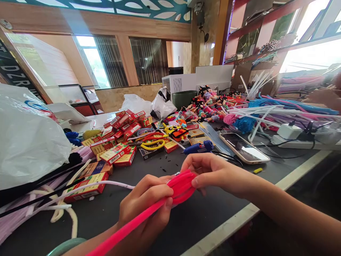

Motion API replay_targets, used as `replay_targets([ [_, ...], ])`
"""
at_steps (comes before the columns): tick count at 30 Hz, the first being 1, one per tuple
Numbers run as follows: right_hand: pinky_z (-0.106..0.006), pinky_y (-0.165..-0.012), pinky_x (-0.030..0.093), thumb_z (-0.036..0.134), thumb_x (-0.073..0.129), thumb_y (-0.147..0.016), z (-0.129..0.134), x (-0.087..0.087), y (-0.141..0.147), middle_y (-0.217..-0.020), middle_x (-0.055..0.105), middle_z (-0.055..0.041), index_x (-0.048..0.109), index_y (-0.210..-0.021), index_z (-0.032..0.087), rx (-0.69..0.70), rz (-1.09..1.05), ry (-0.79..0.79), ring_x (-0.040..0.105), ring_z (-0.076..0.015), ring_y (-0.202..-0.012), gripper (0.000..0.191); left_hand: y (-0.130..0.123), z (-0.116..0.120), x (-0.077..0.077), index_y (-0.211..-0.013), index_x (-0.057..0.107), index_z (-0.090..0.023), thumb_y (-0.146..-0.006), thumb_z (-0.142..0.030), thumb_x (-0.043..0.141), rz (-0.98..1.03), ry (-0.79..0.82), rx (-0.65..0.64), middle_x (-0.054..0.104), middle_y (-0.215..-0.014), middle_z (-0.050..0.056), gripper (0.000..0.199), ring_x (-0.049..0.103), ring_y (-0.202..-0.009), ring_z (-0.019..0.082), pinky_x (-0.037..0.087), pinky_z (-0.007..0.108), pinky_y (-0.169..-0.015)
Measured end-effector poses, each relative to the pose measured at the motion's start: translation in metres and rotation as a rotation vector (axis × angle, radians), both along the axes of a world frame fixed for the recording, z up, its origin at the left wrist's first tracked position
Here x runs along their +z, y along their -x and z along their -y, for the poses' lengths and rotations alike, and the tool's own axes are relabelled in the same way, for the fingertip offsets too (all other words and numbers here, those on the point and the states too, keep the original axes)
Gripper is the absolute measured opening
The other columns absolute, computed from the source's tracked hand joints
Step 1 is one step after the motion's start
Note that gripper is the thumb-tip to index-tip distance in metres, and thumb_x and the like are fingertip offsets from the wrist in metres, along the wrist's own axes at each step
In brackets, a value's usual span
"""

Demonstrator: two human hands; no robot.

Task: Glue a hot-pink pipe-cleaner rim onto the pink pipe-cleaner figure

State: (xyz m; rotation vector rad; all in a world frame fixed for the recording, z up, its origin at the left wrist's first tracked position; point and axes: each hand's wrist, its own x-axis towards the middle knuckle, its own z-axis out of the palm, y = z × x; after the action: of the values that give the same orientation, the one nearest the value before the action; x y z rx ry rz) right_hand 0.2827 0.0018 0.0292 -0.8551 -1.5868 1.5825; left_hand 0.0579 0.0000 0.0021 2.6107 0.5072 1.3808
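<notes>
A bundle of bright pink-red fuzzy stems is held between both hands above the dark table. My left hand pinches its left end, where one long pink strand runs down to the bottom edge of the view. The fingers of my right hand close on the bundle's right end, thumb in front. A pale lilac stem stretches from the left side to behind my left hand. Just beyond my right hand lies a blue glue gun.
Red-and-yellow small boxes, yellow-handled scissors and a white plastic bag are on the left and middle. A phone, a power strip, fuzzy stems and a pile of small dolls lie further right.
</notes>
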Motion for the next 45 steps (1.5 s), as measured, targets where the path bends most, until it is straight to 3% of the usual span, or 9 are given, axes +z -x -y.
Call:
replay_targets([
  [11, -0.02, -0.048, 0.039, 0.023, 0.069, -0.07, -0.001, -0.002, 0.005, -0.064, 0.056, 0.0053, 0.059, -0.08, 0.016, -0.053, -0.006, -0.04, 0.052, -0.0079, -0.051, 0.017, 0.001, -0.001, -0.001, -0.108, 0.056, -0.024, -0.089, -0.002, 0.047, 0.014, 0.043, 0.019, 0.06, -0.095, 0.002, 0.03, 0.063, -0.088, 0.014, 0.053, 0.02, -0.073],
  [21, -0.02, -0.046, 0.037, 0.025, 0.066, -0.068, 0.0, -0.005, 0.009, -0.063, 0.055, 0.0054, 0.056, -0.077, 0.017, -0.11, -0.017, -0.05, 0.049, -0.0078, -0.049, 0.015, 0.0, 0.0, 0.002, -0.102, 0.06, -0.025, -0.089, -0.002, 0.045, 0.009, 0.101, 0.017, 0.057, -0.093, 0.0, 0.03, 0.058, -0.08, 0.012, 0.047, 0.018, -0.065],
  [33, -0.019, -0.045, 0.036, 0.024, 0.063, -0.067, -0.001, -0.005, 0.01, -0.063, 0.053, 0.0064, 0.056, -0.076, 0.017, -0.124, -0.019, -0.049, 0.048, -0.007, -0.047, 0.013, -0.003, -0.004, 0.0, -0.094, 0.06, -0.022, -0.092, -0.005, 0.047, 0.084, 0.172, -0.033, 0.056, -0.085, -0.002, 0.021, 0.054, -0.072, 0.009, 0.045, 0.015, -0.066],
  [45, -0.02, -0.044, 0.035, 0.026, 0.062, -0.068, -0.003, -0.006, 0.01, -0.061, 0.051, 0.0067, 0.055, -0.078, 0.018, -0.127, -0.014, -0.053, 0.047, -0.0073, -0.046, 0.014, -0.003, -0.011, 0.004, -0.092, 0.061, -0.021, -0.097, -0.019, 0.051, 0.098, 0.116, -0.029, 0.062, -0.081, 0.001, 0.011, 0.063, -0.075, 0.013, 0.052, 0.019, -0.067],
])
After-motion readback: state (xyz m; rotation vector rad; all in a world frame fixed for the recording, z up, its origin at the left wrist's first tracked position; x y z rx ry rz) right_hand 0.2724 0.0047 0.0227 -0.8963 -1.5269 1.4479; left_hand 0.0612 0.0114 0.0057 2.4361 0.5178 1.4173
